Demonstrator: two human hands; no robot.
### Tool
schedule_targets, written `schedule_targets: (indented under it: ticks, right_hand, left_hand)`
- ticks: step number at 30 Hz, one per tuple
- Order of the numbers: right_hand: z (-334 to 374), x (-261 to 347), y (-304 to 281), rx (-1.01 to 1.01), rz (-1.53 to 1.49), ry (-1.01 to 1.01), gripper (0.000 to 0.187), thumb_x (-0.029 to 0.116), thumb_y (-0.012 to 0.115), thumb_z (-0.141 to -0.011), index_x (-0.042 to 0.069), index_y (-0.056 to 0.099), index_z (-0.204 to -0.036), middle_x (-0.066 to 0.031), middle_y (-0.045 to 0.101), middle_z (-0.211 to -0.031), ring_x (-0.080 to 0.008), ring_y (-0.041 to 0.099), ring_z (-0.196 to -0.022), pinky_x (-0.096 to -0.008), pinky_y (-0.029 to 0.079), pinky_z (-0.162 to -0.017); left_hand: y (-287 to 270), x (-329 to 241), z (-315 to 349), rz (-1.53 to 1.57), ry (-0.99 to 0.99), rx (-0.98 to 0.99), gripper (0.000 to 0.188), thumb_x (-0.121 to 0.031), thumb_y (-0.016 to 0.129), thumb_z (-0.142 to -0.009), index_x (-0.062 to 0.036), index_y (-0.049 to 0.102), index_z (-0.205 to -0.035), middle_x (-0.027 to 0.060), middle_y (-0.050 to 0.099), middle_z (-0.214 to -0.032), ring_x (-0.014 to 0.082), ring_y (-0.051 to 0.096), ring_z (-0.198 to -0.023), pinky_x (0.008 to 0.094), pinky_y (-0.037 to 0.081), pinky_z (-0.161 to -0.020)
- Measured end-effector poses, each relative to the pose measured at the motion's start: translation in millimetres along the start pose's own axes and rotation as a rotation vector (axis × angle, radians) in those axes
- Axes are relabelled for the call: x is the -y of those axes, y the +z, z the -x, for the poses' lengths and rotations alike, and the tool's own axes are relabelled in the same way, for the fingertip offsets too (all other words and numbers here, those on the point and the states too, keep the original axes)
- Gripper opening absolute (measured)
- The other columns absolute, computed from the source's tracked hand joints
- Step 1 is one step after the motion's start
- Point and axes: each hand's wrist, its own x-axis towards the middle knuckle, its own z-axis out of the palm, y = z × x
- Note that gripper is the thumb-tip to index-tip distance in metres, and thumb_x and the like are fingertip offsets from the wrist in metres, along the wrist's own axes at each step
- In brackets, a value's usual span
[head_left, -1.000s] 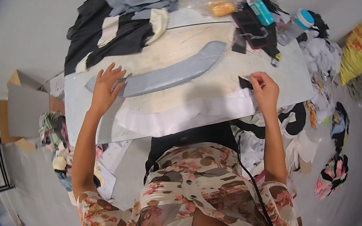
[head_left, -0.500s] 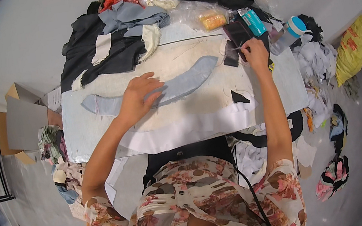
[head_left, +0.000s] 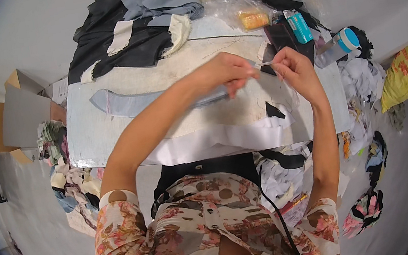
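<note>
My right hand [head_left: 294,70], closed in a pinch at the right side of the table, grips a thin whitish thread [head_left: 264,64]. From the left, my left hand [head_left: 226,73] reaches across and pinches the other end; its fingertips are slightly blurred. A curved grey-blue fabric piece [head_left: 128,105] lies on the table, partly covered by my left forearm and hand. Close to the right hand are a dark fabric scrap [head_left: 268,53] and a dark phone-like slab [head_left: 280,36]. A small black scrap [head_left: 274,110] rests below the hands, by a white fabric strip [head_left: 206,144] along the near edge.
Black cloth [head_left: 143,46] and grey cloth [head_left: 155,7] are heaped at the far left. Farther right are a yellow package [head_left: 253,19], a turquoise box [head_left: 298,27] and a clear jar with a blue lid [head_left: 347,40]. Cardboard [head_left: 26,118] and fabric heaps [head_left: 363,70] flank the table.
My left hand has left the curved fabric piece and moved right to the thread. My right hand has come slightly nearer, with the thread drawn between both hands.
</note>
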Motion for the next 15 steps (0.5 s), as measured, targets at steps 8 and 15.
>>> schedule_targets:
  ticks: [8,15]
  right_hand:
    - [5.2,-18.8,42.5,0.293,-0.321,0.132,0.008,0.009,0.063,-0.090,0.002,0.064,-0.093,0.0057,0.051,-0.066,-0.0011,0.041,-0.056,-0.0186,0.032,-0.050]
    - [-37.9,19.8,113.4,-0.072,-0.188,-0.350,0.032,0.015,0.066,-0.088,0.001,0.062,-0.116,-0.0029,0.063,-0.101,-0.0120,0.060,-0.092,-0.0258,0.048,-0.075]
  left_hand:
    - [-71.2,-6.9,61.0,-0.345,-0.018,-0.226,0.027,-0.028,0.061,-0.097,-0.0023,0.068,-0.093,-0.0029,0.046,-0.051,0.0044,0.038,-0.043,0.0231,0.032,-0.042]
    - [-58.4,-26.1,77.9,-0.562,-0.003,-0.196,0.020,-0.018,0.064,-0.091,-0.0017,0.070,-0.082,-0.0025,0.052,-0.059,0.0056,0.039,-0.053,0.0243,0.032,-0.050]
